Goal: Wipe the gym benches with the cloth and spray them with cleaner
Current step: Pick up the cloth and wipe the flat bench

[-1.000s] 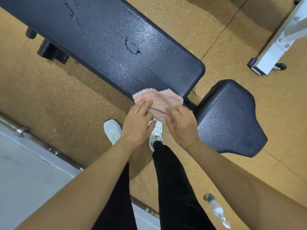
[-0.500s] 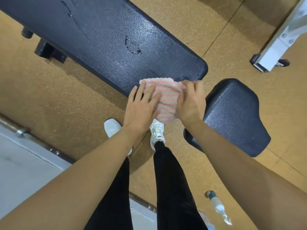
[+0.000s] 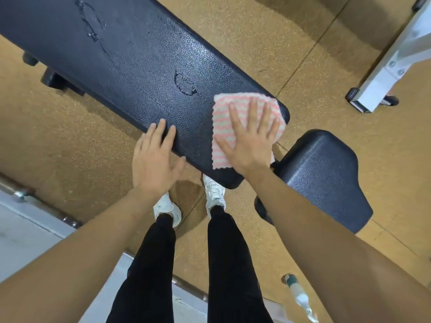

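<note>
right hand [image 3: 250,145]: arm stretched forward, palm down, fingers [image 3: 253,110] straight and spread wide, pressing on the cloth [image 3: 224,108] | cloth: flat under those fingers at the right end of the dark tabletop [image 3: 140,66] | left hand [image 3: 154,159]: relaxed, holding nothing, fingertips over tabletop's near edge, apart from cloth | spray bottle [image 3: 299,297]: on floor

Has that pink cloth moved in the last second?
Yes. The cloth went from the bench's near edge up onto its top, closer to the wet ring, and now lies flat under the right hand.
</note>
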{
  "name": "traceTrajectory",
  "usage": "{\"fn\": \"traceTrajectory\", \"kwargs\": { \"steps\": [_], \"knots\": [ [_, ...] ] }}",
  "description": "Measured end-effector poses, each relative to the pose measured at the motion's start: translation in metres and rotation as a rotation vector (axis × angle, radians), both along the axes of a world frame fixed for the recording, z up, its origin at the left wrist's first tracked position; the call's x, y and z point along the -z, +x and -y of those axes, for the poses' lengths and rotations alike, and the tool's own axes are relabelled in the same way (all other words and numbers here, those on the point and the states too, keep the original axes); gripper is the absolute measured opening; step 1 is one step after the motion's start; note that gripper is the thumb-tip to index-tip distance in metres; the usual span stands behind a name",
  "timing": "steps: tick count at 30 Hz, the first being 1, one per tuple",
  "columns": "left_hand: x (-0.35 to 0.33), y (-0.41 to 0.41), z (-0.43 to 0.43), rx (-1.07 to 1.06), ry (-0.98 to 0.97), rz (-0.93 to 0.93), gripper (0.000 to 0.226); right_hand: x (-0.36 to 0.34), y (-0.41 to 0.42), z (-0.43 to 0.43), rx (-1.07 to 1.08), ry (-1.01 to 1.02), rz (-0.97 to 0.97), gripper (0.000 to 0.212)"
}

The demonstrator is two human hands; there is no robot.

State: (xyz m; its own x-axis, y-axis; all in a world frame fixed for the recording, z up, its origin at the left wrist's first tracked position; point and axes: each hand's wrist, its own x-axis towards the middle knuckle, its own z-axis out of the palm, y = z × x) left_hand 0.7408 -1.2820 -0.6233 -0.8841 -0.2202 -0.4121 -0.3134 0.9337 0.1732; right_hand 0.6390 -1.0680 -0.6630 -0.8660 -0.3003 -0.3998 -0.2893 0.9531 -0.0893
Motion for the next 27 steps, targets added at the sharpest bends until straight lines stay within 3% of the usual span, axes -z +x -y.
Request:
{"fn": "traceTrajectory", "kwargs": {
  "steps": [7, 14, 19, 23, 27],
  "knots": [
    [-0.004, -0.011, 0.014, 0.012, 0.027, -0.029, 0.07, -0.003, -0.069, -0.004, -0.023, -0.002, -0.011, 0.076],
    [-0.005, -0.009, 0.01, -0.079, 0.167, -0.019, 0.069, -0.005, -0.035, 0.022, -0.218, -0.019, 0.015, 0.077],
    [-0.012, -0.011, 0.037, -0.192, 0.217, -0.147, 0.039, -0.004, 0.005, 0.051, -0.409, -0.051, 0.031, 0.075],
    [-0.01, -0.015, 0.069, -0.332, 0.125, -0.164, 0.054, -0.002, 0.025, 0.066, -0.508, -0.054, 0.031, 0.073],
    [-0.001, -0.025, 0.095, -0.288, 0.089, -0.096, 0.069, 0.004, 0.021, 0.072, -0.627, -0.137, -0.002, 0.067]
  ]
}}
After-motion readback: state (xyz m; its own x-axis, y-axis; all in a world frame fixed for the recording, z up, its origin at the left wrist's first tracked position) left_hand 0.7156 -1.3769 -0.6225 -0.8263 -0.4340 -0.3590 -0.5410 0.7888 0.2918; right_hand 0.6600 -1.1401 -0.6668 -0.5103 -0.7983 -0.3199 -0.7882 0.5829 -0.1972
